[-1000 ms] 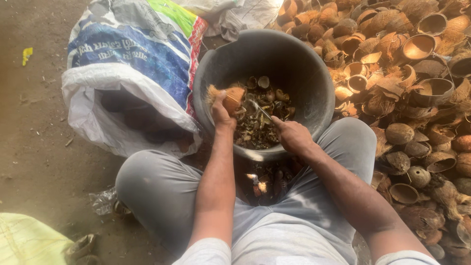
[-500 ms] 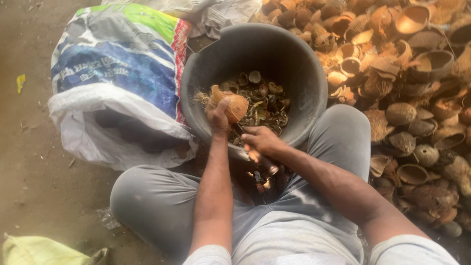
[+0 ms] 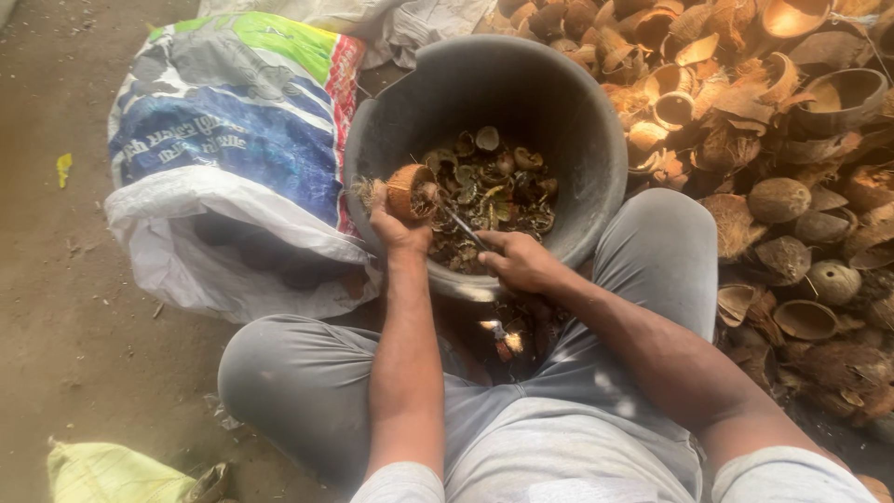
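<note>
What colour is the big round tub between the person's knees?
Dark grey tub, seen best in the head view.

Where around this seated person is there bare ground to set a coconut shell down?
Bare dirt floor lies left of the printed sack, and between the sack and the yellow-green bag. Right of the grey tub, the coconut shell pile covers the ground. The tub holds scraps.

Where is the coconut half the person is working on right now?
In the head view, the coconut half sits in the left hand, over the near left rim of the dark bucket, just right of the printed sack.
</note>
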